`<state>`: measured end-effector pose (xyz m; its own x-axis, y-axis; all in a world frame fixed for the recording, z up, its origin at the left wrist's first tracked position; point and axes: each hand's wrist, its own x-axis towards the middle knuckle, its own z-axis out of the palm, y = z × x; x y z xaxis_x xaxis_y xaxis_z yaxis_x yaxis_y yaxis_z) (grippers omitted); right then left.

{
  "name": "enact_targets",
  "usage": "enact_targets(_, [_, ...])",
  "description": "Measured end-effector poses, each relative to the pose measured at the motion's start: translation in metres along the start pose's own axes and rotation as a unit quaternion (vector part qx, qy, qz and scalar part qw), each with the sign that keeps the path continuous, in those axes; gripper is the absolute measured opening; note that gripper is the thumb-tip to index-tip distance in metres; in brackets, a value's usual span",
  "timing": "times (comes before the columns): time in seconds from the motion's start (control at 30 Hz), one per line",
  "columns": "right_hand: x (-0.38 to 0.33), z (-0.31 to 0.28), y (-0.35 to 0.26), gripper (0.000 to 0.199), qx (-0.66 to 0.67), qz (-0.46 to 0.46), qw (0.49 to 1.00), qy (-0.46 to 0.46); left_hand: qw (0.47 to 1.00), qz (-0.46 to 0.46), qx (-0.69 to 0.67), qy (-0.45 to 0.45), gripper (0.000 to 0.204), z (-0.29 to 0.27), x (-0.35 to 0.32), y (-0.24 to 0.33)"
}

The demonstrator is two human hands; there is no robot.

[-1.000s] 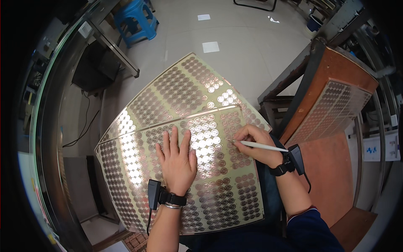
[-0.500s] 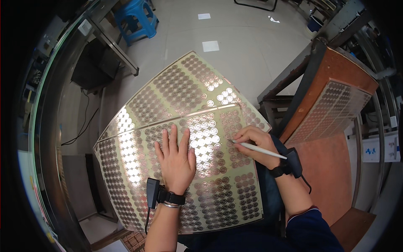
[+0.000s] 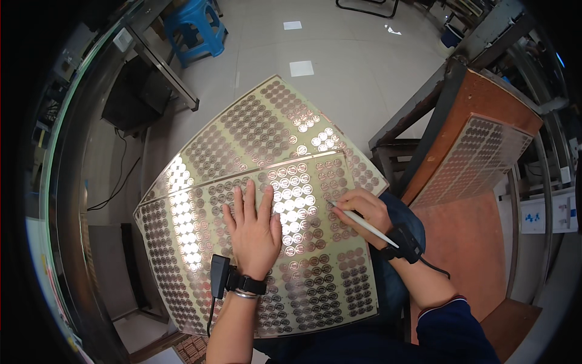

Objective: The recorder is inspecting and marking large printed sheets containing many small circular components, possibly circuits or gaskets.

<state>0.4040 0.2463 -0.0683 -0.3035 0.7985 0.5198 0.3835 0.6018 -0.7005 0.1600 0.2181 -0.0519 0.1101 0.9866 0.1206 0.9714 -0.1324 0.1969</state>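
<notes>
My left hand (image 3: 254, 233) lies flat with fingers spread on a large pale green panel (image 3: 315, 309) covered with rows of round metallic patterns. A second, similar panel (image 3: 257, 124) extends beyond its far edge. In my right hand (image 3: 365, 209) is a slim white pen-like tool (image 3: 368, 227), pinched between thumb and fingers. Its tip points at the round patterns near the right side of the nearer panel, right of my left hand. Whether the tip touches the surface I cannot tell. A black strap with a small device sits on each wrist.
To the right stands a slanted reddish-brown board (image 3: 448, 133) on a dark metal frame, with another patterned panel (image 3: 476, 161) leaning on it. A blue plastic stool (image 3: 194, 30) is on the floor at far left, beyond a black box (image 3: 136, 94). A metal-framed bench (image 3: 79, 182) runs along the left.
My right hand has turned, its wrist swinging left and down, so the tool's rear end sits lower and the tool slants more steeply. My left hand stays in place.
</notes>
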Motion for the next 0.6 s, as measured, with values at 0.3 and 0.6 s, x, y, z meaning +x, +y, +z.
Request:
enact_targets(0.3, [0.0015, -0.0065, -0.0023, 0.012, 0.052, 0.073, 0.996, -0.022, 1.0, -0.001, -0.007, 0.005, 0.051, 0.0003, 0.0005, 0.0])
enact_targets(0.6, [0.003, -0.0056, -0.0031, 0.017, 0.044, 0.067, 0.997, -0.021, 1.0, -0.002, -0.002, 0.006, 0.051, 0.001, 0.0002, 0.0])
